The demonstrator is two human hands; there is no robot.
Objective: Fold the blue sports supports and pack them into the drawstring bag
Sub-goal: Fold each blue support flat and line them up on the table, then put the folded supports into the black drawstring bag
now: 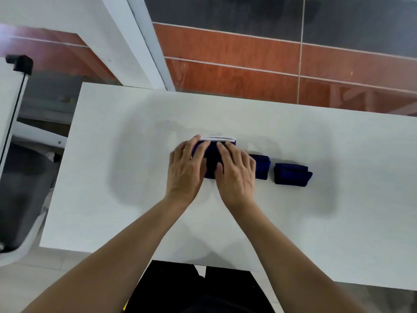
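A blue sports support (211, 158) lies at the middle of the white table (112, 177), with a white edge (217, 138) showing along its far side. My left hand (187, 169) presses flat on its left part and my right hand (237, 171) presses flat on its right part, fingers spread. To the right, a folded blue support (262, 167) sits partly hidden behind my right hand. Further right lies another folded blue support (292, 173), apart from the others. I see no drawstring bag in this view.
A white chair with a grey seat (20, 199) stands off the table's left edge. Behind the table's far edge are a white frame (146, 41) and a red and grey tiled floor (270, 64). My dark-clothed legs (198, 290) sit below the near edge.
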